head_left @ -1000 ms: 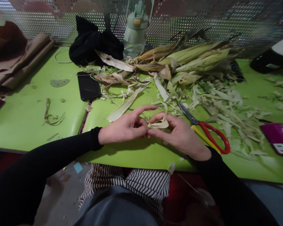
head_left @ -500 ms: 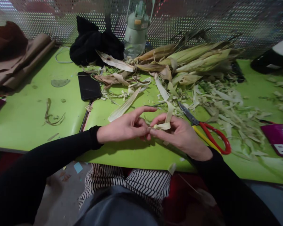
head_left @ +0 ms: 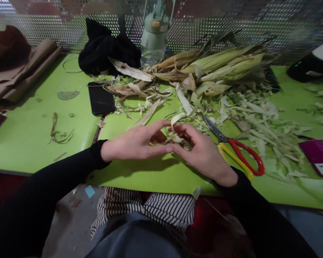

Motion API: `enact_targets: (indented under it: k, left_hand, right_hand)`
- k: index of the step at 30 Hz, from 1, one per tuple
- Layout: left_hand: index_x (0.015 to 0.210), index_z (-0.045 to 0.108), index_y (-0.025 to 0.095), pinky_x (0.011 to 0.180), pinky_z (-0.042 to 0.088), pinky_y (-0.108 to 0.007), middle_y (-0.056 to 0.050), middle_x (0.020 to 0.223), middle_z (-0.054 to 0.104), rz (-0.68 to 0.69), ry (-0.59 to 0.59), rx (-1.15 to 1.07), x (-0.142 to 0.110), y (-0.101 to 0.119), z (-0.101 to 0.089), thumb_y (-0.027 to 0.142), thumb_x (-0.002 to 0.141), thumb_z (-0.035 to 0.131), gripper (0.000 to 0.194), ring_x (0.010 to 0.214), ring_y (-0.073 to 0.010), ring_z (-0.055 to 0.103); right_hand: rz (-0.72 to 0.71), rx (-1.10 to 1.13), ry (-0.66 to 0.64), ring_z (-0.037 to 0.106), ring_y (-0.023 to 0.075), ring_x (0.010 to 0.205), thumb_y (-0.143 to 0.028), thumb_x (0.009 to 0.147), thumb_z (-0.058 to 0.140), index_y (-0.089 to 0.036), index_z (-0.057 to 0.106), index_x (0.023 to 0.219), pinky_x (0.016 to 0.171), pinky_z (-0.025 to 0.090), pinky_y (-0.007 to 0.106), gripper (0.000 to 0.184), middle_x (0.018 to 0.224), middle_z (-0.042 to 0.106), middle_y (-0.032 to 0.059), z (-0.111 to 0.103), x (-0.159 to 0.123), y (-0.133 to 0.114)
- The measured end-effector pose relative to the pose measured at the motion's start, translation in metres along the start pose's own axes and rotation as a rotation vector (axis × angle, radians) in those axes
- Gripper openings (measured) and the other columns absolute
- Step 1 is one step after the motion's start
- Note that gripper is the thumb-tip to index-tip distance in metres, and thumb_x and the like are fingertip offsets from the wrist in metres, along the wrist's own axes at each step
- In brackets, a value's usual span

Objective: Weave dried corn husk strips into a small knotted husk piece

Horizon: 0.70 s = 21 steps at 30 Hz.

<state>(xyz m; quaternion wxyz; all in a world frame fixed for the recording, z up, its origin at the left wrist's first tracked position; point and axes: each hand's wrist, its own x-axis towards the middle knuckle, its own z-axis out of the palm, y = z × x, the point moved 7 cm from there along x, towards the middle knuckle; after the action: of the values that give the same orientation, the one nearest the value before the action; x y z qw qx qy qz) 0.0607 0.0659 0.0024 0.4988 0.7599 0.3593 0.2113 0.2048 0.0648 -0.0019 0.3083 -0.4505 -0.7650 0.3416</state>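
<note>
A pale corn husk strip [head_left: 174,136], looped and curling upward, sits between my hands above the front of the green table. My left hand [head_left: 138,142] curves round it from the left, its thumb tip meeting my right thumb. From the right, my right hand [head_left: 203,150] closes on the strip, fingers bent behind it. The fingertips are partly hidden, so the exact grip of each is hard to see. Scissors [head_left: 231,143] with red and yellow handles lie just right of my right hand. A longer husk piece [head_left: 148,114] lies behind my left hand.
Whole corn husks [head_left: 226,68] are piled at the back, with husk scraps [head_left: 266,125] spread to the right. A black phone [head_left: 101,98], a water bottle [head_left: 154,39], black cloth [head_left: 107,53] and brown paper [head_left: 18,68] stand or lie behind. A perforated screen [head_left: 220,21] borders the table.
My left fingers have come down and in round the husk strip, and the two thumbs now touch. The strip has turned, its loop shifting left between the hands. The scissors have barely moved.
</note>
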Motion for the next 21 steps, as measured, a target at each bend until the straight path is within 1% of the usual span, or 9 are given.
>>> enact_targets:
  k: [2, 4, 6, 9, 11, 13, 16, 18, 21]
  left_hand:
    - [0.142, 0.046, 0.013, 0.074, 0.048, -0.028, -0.009, 0.099, 0.074, -0.005, 0.003, -0.028, 0.003, -0.004, 0.006, 0.042, 0.094, 0.061, 0.058, 0.085, -0.0177, 0.068]
    - [0.135, 0.051, 0.012, 0.066, 0.045, -0.026, -0.005, 0.087, 0.071, -0.033, 0.006, -0.057, 0.005, -0.009, 0.008, 0.043, 0.095, 0.058, 0.051, 0.075, -0.0145, 0.063]
    - [0.124, 0.056, 0.012, 0.064, 0.044, -0.025, -0.003, 0.079, 0.070, -0.066, 0.002, -0.105, 0.006, -0.012, 0.009, 0.042, 0.097, 0.055, 0.041, 0.069, -0.0124, 0.061]
    - [0.108, 0.058, 0.013, 0.066, 0.046, -0.023, -0.002, 0.077, 0.070, -0.094, 0.002, -0.203, 0.006, -0.013, 0.010, 0.040, 0.098, 0.054, 0.029, 0.068, -0.0103, 0.060]
    - [0.108, 0.058, 0.013, 0.066, 0.047, -0.022, -0.002, 0.079, 0.070, -0.083, 0.013, -0.264, 0.006, -0.013, 0.010, 0.037, 0.097, 0.056, 0.026, 0.068, -0.0094, 0.060]
    - [0.114, 0.058, 0.013, 0.066, 0.049, -0.022, -0.002, 0.083, 0.069, -0.063, 0.037, -0.294, 0.007, -0.013, 0.010, 0.035, 0.096, 0.058, 0.028, 0.069, -0.0090, 0.061]
    - [0.114, 0.061, 0.013, 0.065, 0.051, -0.022, -0.002, 0.090, 0.067, -0.014, 0.114, -0.321, 0.008, -0.014, 0.007, 0.033, 0.092, 0.063, 0.030, 0.067, -0.0075, 0.060]
    - [0.119, 0.060, 0.014, 0.062, 0.051, -0.020, -0.001, 0.091, 0.065, 0.012, 0.159, -0.386, 0.009, -0.014, 0.005, 0.030, 0.090, 0.066, 0.034, 0.065, -0.0063, 0.058]
    - [0.124, 0.054, 0.015, 0.058, 0.050, -0.018, 0.002, 0.085, 0.062, 0.012, 0.183, -0.494, 0.010, -0.016, 0.005, 0.023, 0.087, 0.069, 0.042, 0.064, -0.0060, 0.057]
  right_hand:
    - [-0.012, 0.041, -0.056, 0.070, 0.0228, 0.099, -0.034, 0.087, 0.072, -0.021, 0.058, 0.120, 0.086, 0.059, 0.037, 0.038, 0.110, 0.072, 0.0086, 0.006, -0.001, -0.001]
    - [-0.006, 0.115, -0.090, 0.070, 0.0215, 0.099, -0.032, 0.089, 0.069, -0.022, 0.056, 0.122, 0.087, 0.059, 0.036, 0.038, 0.110, 0.071, 0.0078, 0.008, -0.002, -0.001]
    - [0.030, 0.184, -0.097, 0.071, 0.0203, 0.096, -0.033, 0.090, 0.068, -0.023, 0.054, 0.122, 0.086, 0.059, 0.035, 0.036, 0.105, 0.071, 0.0065, 0.006, -0.002, 0.002]
    - [0.084, 0.236, -0.064, 0.071, 0.0198, 0.093, -0.037, 0.091, 0.067, -0.023, 0.055, 0.116, 0.082, 0.059, 0.034, 0.031, 0.099, 0.071, 0.0054, 0.000, -0.002, 0.006]
    - [0.087, 0.234, -0.031, 0.071, 0.0194, 0.089, -0.040, 0.090, 0.069, -0.024, 0.058, 0.109, 0.077, 0.059, 0.032, 0.028, 0.098, 0.071, 0.0047, -0.004, -0.001, 0.008]
    - [0.067, 0.193, 0.000, 0.070, 0.0186, 0.084, -0.042, 0.087, 0.072, -0.024, 0.060, 0.101, 0.072, 0.057, 0.030, 0.025, 0.094, 0.071, 0.0034, -0.007, -0.001, 0.008]
    - [0.029, 0.095, 0.033, 0.068, 0.0180, 0.079, -0.043, 0.086, 0.073, -0.024, 0.063, 0.093, 0.071, 0.055, 0.031, 0.023, 0.090, 0.070, 0.0023, -0.008, -0.002, 0.007]
    - [0.018, 0.100, 0.046, 0.067, 0.0179, 0.078, -0.045, 0.085, 0.074, -0.024, 0.063, 0.094, 0.071, 0.055, 0.031, 0.025, 0.089, 0.070, 0.0019, -0.009, -0.002, 0.007]
    - [0.036, 0.184, 0.049, 0.065, 0.0165, 0.076, -0.045, 0.084, 0.076, -0.024, 0.062, 0.099, 0.066, 0.054, 0.029, 0.029, 0.088, 0.069, 0.0015, -0.009, -0.002, 0.011]
